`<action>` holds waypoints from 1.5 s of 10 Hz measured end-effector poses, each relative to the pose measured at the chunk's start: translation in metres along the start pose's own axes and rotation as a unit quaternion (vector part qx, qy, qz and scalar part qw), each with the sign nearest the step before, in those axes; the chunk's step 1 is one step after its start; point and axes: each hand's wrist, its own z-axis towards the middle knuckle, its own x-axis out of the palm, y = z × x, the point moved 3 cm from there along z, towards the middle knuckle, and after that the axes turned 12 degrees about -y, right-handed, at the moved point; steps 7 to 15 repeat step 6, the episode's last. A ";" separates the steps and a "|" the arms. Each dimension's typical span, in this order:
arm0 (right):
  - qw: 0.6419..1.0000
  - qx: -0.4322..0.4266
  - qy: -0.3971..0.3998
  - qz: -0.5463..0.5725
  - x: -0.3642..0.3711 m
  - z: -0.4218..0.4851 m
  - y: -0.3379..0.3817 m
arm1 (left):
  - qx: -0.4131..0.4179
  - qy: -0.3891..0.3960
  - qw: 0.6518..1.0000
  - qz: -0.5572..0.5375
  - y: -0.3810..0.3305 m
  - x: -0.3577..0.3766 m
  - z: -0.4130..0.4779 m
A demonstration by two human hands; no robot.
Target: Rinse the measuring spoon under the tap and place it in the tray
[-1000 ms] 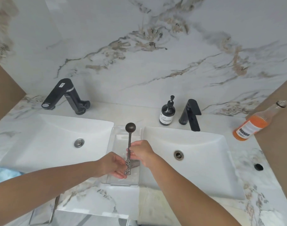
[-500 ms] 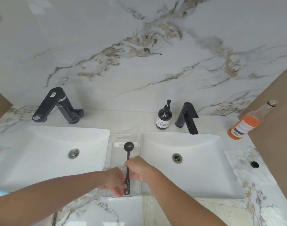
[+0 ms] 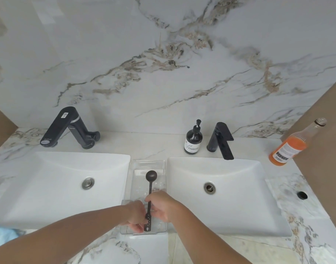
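Note:
A dark metal measuring spoon (image 3: pixel 151 176) with a long perforated handle lies lengthwise over the clear plastic tray (image 3: pixel 133 166) that sits between the two white sinks, its round bowl pointing away from me. My right hand (image 3: pixel 161 205) pinches the middle of the handle from the right. My left hand (image 3: pixel 135 215) touches the lower end of the handle from the left, fingers under it. Water drops dot the tray's floor. Whether the spoon rests on the tray floor or hovers just above it is unclear.
A black tap (image 3: pixel 221 140) stands behind the right sink (image 3: pixel 239 187), another black tap (image 3: pixel 68 126) behind the left sink (image 3: pixel 49 187). A dark soap dispenser (image 3: pixel 193 141) and an orange drink bottle (image 3: pixel 291 147) stand at the back. A blue cloth (image 3: pixel 3 235) shows at the left edge.
Both hands have lowered the spoon toward me and down into the tray; its bowl moved from above the tray's far edge to inside it.

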 end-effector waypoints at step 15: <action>0.994 -0.077 -0.044 -0.059 -0.073 -0.021 0.006 | 0.121 -0.139 0.909 0.374 -0.048 -0.017 0.003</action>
